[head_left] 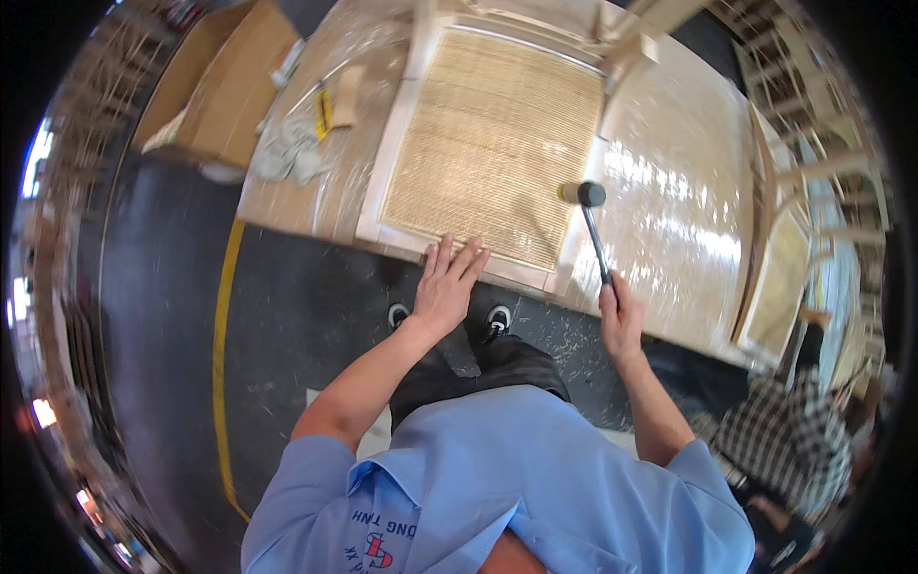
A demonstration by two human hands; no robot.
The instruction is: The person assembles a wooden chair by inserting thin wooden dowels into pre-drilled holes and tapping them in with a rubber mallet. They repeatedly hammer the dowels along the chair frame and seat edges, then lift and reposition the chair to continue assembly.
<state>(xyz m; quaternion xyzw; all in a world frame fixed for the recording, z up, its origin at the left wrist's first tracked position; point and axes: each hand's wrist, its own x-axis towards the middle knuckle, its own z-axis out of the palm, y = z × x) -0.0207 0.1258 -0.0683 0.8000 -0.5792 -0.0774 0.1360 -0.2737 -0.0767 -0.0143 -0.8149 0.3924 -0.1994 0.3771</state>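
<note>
Wood frame (394, 153) with woven panel (492, 143) set in it lies on the film-wrapped tabletop (684, 215), near rail right along the tabletop's near edge, left of the bare stretch toward the right edge. Mallet (595, 232) head sits over the frame's right rail and the panel's border there, pale face turned toward the weave; can't tell if it's touching.

Doing it well, my read: short light taps, face square to the joint between panel and rail, work along the border in small steps, stay off the middle of the weave. Keep the frame from creeping, and keep the left fingers well clear of the mallet's path; as placed they look fine.

Fingers: left hand (447, 285) lies flat, fingers out and slightly spread, tips on the near rail and the panel's near border, gripping nothing. Right hand (622, 314) is wrapped closed on the end of the mallet handle; nothing else in it. Rag (290, 150) and wood block (347, 96) are well apart, toward the tabletop's left edge.
</note>
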